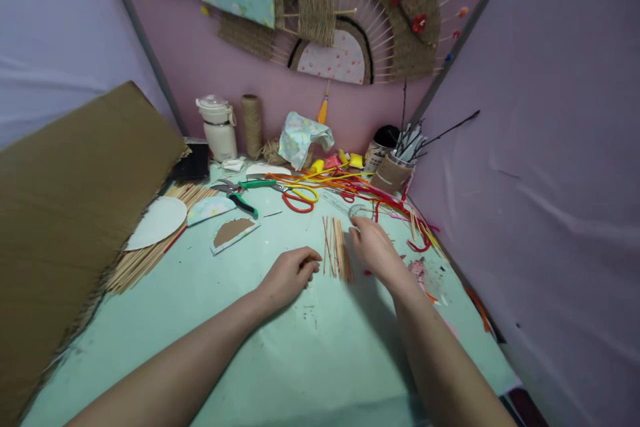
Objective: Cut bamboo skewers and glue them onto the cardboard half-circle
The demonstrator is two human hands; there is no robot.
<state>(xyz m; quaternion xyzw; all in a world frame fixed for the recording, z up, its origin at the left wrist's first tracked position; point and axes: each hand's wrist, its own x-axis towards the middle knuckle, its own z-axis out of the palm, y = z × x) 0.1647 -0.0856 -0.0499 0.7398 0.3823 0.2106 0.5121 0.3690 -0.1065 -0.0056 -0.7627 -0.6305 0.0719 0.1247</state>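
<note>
A small bundle of thin wooden sticks [338, 250] lies between my two hands, roughly side by side, with a few slanting apart at the left. My left hand [290, 275] rests on the table just left of these sticks, fingers curled in, nothing showing in them. On the other side, my right hand [374, 247] is held close to the sticks' right edge. Its fingers bend downward and are partly hidden by the hand itself, so what they hold, if anything, cannot be made out. A clear plastic ruler [336, 203] lies just beyond the right hand.
Behind the hands lie scissors [299, 203], green-handled pruning shears [244, 203] and coloured pipe cleaners [345, 180]. A large cardboard sheet [85, 213] leans in from the left over more sticks [145, 263]. A white bottle [219, 133], twine roll [252, 127] and can [393, 173] stand at the back.
</note>
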